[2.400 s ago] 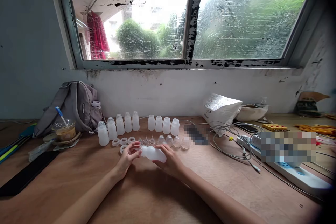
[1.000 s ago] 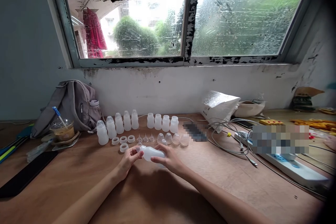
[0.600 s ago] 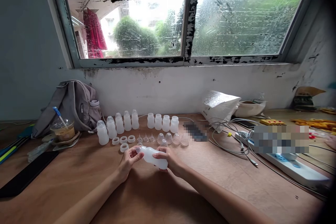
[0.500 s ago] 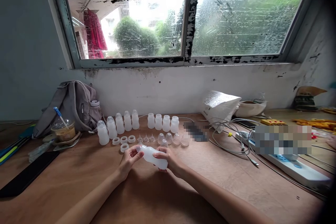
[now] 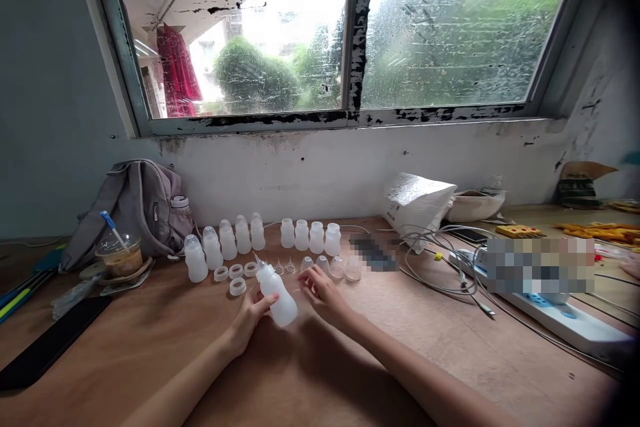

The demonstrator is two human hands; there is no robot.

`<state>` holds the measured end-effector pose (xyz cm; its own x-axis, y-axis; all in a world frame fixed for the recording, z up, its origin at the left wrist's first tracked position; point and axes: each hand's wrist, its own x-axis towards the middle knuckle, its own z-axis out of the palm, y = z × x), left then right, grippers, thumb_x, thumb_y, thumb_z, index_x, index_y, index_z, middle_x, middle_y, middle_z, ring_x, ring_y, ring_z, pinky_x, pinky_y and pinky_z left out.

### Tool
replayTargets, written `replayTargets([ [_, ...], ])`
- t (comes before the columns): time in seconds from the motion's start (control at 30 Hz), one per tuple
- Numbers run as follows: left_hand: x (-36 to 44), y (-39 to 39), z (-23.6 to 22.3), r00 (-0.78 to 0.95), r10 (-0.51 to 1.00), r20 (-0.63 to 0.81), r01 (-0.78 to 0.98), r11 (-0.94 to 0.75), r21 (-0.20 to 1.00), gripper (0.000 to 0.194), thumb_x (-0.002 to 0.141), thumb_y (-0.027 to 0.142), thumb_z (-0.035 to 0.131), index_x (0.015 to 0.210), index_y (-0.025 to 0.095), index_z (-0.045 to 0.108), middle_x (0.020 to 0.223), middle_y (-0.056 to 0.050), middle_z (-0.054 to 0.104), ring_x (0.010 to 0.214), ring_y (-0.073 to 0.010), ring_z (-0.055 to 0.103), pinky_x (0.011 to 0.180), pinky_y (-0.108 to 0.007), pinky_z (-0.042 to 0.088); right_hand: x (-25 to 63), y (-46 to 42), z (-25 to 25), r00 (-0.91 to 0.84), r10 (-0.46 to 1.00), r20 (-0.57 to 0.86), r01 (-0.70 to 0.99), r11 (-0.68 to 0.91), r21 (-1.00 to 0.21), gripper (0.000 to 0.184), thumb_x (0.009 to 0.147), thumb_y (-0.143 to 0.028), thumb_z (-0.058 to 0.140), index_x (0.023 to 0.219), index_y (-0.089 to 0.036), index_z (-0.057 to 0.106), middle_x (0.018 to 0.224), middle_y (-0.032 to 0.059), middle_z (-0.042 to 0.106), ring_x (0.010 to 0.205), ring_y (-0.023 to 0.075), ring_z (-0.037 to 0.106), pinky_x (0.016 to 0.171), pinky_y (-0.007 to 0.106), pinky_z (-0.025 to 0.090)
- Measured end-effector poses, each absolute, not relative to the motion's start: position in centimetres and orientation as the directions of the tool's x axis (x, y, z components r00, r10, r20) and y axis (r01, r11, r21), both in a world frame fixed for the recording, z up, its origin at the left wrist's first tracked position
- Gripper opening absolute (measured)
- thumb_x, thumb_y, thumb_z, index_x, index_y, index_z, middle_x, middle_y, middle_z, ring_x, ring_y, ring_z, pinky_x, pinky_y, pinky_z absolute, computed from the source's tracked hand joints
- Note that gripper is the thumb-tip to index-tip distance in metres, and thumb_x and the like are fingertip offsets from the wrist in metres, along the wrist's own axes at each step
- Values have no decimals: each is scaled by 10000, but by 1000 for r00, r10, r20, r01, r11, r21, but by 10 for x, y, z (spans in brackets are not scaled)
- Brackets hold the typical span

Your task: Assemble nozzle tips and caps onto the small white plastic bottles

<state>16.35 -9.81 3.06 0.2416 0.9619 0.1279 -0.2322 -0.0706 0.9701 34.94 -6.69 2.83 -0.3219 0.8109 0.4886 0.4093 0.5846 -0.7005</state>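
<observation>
One wooden worktop (image 5: 480, 347) was spread beneath both hands. Just right of the grip, the right hand (image 5: 323, 290) was poised by the clear caps (image 5: 337, 269), fingers loosely curled; whether anything was pinched there could not be told. The held bottle (image 5: 284, 303) was gripped narrowly about its upper body by the left hand (image 5: 245, 323), its neck tilted away and leftward, its base nearer the right hand. Firm but gentle pressure was judged enough, since a soft wall might be dented by hard squeezing. Capped bottles (image 5: 195, 263) were ranged beyond the grip to its left, open-necked bottles (image 5: 317, 237) beyond it to the right; clearance from both was thought worth keeping. White rings (image 5: 237, 292) were laid just ahead-left of the grip, loose nipples (image 5: 290, 269) ahead-right. Above the grip, a pointed nipple (image 5: 259, 261) was carried on the held neck; its seating could not be verified. Fingers were best kept below it, and any part offered to the top best lowered along the bottle's own lean, so that the slender tip was not bent.
</observation>
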Motion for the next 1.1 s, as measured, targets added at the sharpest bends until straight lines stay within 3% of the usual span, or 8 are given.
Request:
replayTargets([
  [0.1, 157, -93, 30, 229, 967, 112, -223, -61, 973, 284, 697, 295, 572, 951, 168, 554, 886, -44, 573, 807, -176, 522, 656, -240, 407, 371, -42, 21, -344, 757, 555, 568, 639, -519, 281, 735, -96, 447, 989, -197, 511, 965, 74, 469, 833, 180, 484, 746, 333, 408],
  [0.2, 153, -89, 29, 257, 962, 96, -184, -49, 982, 295, 679, 284, 567, 952, 173, 560, 839, -31, 569, 752, -156, 511, 599, -218, 381, 385, -27, 16, -420, 772, 477, 631, 626, -459, 326, 730, -75, 444, 1019, -205, 521, 964, 76, 503, 792, 169, 515, 714, 318, 424],
  [0.43, 145, -84, 30, 217, 975, 38, -48, -28, 998, 492, 641, 305, 631, 1088, 197, 456, 875, -41, 587, 764, -169, 541, 624, -233, 388, 387, -33, 22, -470, 791, 392, 634, 612, -473, 280, 754, -134, 463, 1022, -205, 501, 903, 57, 533, 682, 145, 515, 668, 296, 420],
  [0.63, 142, -82, 35, 145, 986, 84, 37, -90, 995, 418, 644, 372, 635, 1001, 174, 541, 946, -60, 589, 863, -198, 537, 665, -234, 402, 385, -34, 20, -441, 815, 375, 558, 577, -596, 243, 727, -231, 543, 970, -239, 550, 888, 36, 492, 605, 119, 492, 662, 323, 434],
  [0.73, 143, -82, 37, 138, 986, 98, 61, -107, 992, 433, 626, 374, 649, 1003, 174, 574, 1012, -67, 579, 930, -221, 518, 701, -242, 408, 384, -32, 24, -281, 896, 344, 401, 435, -806, 257, 712, -369, 564, 895, -196, 516, 833, 27, 506, 578, 121, 509, 574, 312, 460],
  [0.83, 143, -81, 37, 97, 989, 113, 66, -120, 991, 420, 629, 387, 642, 987, 174, 586, 993, -66, 583, 884, -212, 534, 662, -239, 415, 384, -33, 34, -119, 959, 258, 80, 268, -960, 338, 728, -415, 540, 969, -194, 454, 809, 19, 528, 574, 123, 550, 565, 311, 487],
  [0.97, 142, -81, 36, 83, 987, 137, 55, -142, 988, 380, 656, 405, 611, 945, 159, 600, 848, -51, 604, 751, -175, 547, 583, -223, 404, 384, -39, 46, -153, 974, 165, -206, 132, -970, 308, 723, -352, 570, 973, -184, 503, 869, 39, 565, 635, 126, 592, 667, 309, 499],
  [1.1, 142, -82, 36, 80, 988, 131, 41, -134, 990, 372, 666, 399, 608, 953, 162, 604, 812, -44, 614, 706, -159, 543, 564, -212, 394, 379, -46, 47, -233, 966, 116, -263, 53, -963, 280, 712, -348, 591, 918, -163, 556, 847, 47, 584, 617, 128, 601, 629, 289, 507],
])
